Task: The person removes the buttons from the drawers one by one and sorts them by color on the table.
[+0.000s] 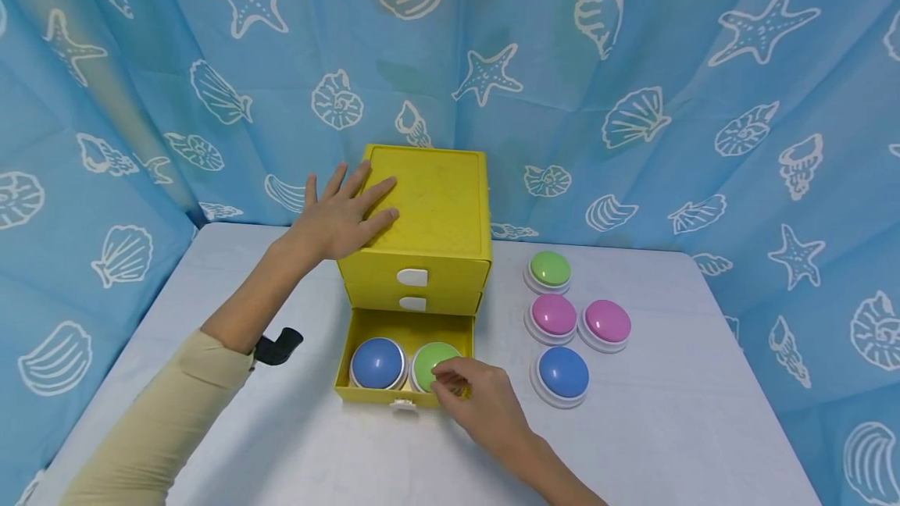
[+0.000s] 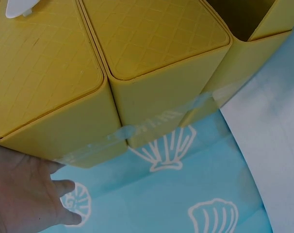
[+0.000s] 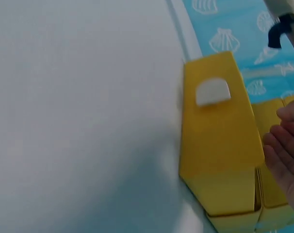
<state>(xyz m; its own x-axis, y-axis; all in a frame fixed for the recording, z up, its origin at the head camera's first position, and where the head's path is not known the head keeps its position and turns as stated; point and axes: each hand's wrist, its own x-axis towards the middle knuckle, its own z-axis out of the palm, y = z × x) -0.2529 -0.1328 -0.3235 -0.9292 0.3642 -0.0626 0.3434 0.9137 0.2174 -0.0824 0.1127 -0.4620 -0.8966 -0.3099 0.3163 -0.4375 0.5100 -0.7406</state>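
Note:
A yellow cabinet of drawers (image 1: 429, 201) stands on the table, its bottom drawer (image 1: 404, 322) pulled out. Inside that drawer lie a blue dome-topped push light (image 1: 377, 363) at left and a green one (image 1: 430, 361) at right, each with a white base. My left hand (image 1: 337, 213) rests with spread fingers on the cabinet's top left edge; its fingers also show beside the yellow side in the left wrist view. Over the drawer's right front corner is my right hand (image 1: 481, 400), fingers loosely bent, tips at the green light. No object shows in its palm in the right wrist view.
Right of the cabinet stand another green light (image 1: 551, 269), two pink lights (image 1: 554, 315) and a blue light (image 1: 564, 372). White handles (image 1: 412, 277) mark the drawer fronts. A blue seashell-print curtain (image 1: 633, 100) hangs behind and beside the white table (image 1: 668, 412).

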